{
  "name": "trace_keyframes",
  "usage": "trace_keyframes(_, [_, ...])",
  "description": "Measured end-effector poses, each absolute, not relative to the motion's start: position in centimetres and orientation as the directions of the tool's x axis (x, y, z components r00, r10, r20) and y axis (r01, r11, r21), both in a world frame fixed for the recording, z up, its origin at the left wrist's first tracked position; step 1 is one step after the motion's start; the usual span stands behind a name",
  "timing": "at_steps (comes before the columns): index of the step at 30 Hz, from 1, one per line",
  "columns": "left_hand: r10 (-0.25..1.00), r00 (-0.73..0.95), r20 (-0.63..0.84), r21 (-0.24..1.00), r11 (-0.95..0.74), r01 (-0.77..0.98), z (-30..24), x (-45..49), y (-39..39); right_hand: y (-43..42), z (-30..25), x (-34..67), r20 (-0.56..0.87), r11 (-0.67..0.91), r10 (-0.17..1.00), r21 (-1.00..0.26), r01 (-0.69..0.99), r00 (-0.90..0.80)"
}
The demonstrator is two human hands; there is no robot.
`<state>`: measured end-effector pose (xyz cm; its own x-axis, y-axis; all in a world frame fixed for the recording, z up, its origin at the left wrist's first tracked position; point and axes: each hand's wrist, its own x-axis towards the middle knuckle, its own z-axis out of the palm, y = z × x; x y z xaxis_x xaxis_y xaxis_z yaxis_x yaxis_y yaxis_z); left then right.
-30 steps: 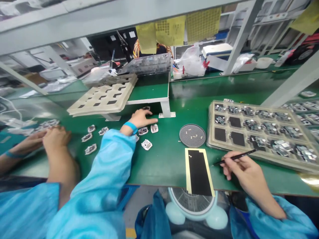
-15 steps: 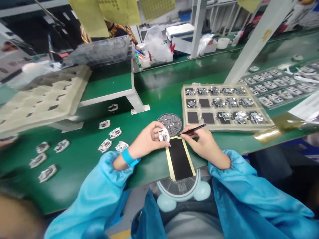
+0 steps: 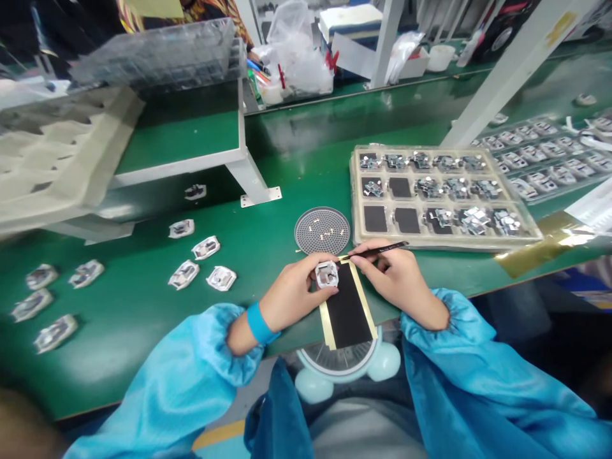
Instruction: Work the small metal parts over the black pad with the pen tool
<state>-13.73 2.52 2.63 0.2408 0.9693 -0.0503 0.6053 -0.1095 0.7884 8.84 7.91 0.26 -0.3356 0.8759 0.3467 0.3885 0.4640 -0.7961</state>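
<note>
My left hand pinches a small white-framed metal part just above the black strip with a gold border at the table's front edge. My right hand grips black tweezers, whose tip points left toward that part. Both hands are close together over the top end of the strip. A round perforated disc with tiny pieces on it lies just beyond them.
A beige tray of similar parts sits to the right, more trays behind it. Several loose parts lie on the green mat to the left. A raised shelf carries a clear tray and beige trays. A small fan is below the table edge.
My left hand came from the loose parts under the shelf, carrying one to the black strip. My right hand with the tweezers moved left to meet it. The view swung right and down.
</note>
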Motion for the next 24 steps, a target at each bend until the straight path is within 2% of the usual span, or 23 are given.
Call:
trace_keyframes(10, [0.974,0.223,-0.04,0.781,-0.108,0.615,2.6,-13.62,2.6,7.96,-0.25,8.89,0.28,0.376,0.915,-0.851,0.366,-0.29])
trace_keyframes(19, [0.976,0.214,-0.046,0.79,-0.096,0.605,2.65,-13.52,2.68,7.95,0.02,8.86,0.265,0.372,0.915,-0.847,0.379,-0.304])
trace_keyframes(21, [0.977,0.209,-0.051,0.792,-0.088,0.604,2.66,-13.54,2.67,7.86,0.23,8.87,0.244,0.341,0.923,-0.879,0.334,-0.299])
trace_keyframes(24, [0.979,0.192,-0.062,0.813,-0.062,0.579,2.45,-13.56,2.73,7.49,0.72,8.99,0.259,0.305,0.93,-0.94,0.155,-0.261])
